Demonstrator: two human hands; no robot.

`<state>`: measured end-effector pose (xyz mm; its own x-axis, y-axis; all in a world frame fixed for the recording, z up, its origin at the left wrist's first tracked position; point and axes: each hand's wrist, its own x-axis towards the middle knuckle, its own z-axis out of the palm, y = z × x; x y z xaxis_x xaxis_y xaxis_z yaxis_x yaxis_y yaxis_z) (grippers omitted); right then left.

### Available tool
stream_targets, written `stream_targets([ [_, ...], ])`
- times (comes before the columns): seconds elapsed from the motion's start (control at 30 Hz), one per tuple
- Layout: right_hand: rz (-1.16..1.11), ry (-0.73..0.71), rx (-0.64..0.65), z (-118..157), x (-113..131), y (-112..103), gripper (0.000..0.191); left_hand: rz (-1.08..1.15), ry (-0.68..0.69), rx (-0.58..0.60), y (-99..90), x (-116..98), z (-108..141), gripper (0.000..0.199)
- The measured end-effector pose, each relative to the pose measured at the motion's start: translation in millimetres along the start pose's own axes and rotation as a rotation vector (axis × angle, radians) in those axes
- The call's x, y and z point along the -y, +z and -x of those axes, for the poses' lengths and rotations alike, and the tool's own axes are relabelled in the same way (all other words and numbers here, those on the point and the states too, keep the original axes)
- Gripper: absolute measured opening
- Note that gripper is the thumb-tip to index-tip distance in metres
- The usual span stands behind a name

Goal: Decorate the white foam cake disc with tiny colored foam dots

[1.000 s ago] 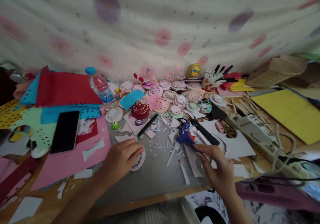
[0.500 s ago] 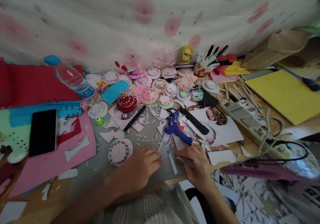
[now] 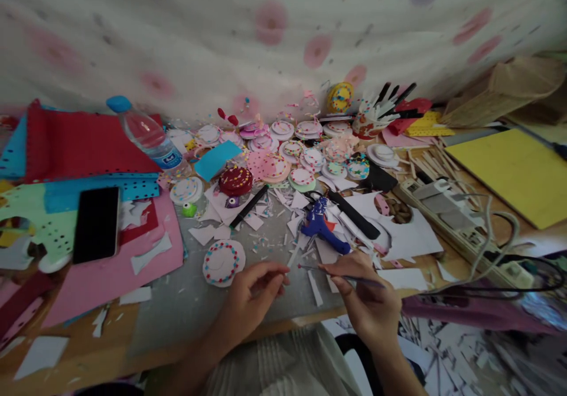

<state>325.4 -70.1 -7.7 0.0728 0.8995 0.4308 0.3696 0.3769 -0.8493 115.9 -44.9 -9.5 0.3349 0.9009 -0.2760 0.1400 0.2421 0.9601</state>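
On the desk (image 3: 110,347), right of the white disc (image 3: 224,263), the right fingers (image 3: 344,290) gripped a thin tool (image 3: 365,280), tip toward the curled left fingers (image 3: 270,268), contents indeterminable.

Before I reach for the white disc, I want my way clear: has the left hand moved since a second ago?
Yes. Against the black pen, the left hand has moved right, off the white disc.

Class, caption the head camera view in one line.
Right hand holds a slender tool; a star-trimmed white disc lies near the left hand.
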Motion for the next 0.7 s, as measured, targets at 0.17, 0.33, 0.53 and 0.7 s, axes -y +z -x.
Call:
stream_targets([
  [0.17,-0.125,-0.053,0.014,1.4,23.5,16.5,0.026,0.187,-0.022,0.006,-1.6,-12.4,13.0,0.014],
  [0.33,-0.234,0.003,0.000,4.9,42.3,35.8,0.021,0.314,0.011,-0.033,-14.7,-16.8,32.3,0.008],
  [0.53,-0.351,0.078,-0.031,14.6,58.3,50.7,0.013,0.433,0.038,-0.104,-26.7,-12.6,57.1,0.009],
  [0.7,-0.271,0.012,0.034,25.5,69.4,55.8,0.017,0.440,0.075,-0.124,-31.7,-7.0,77.4,0.012],
])
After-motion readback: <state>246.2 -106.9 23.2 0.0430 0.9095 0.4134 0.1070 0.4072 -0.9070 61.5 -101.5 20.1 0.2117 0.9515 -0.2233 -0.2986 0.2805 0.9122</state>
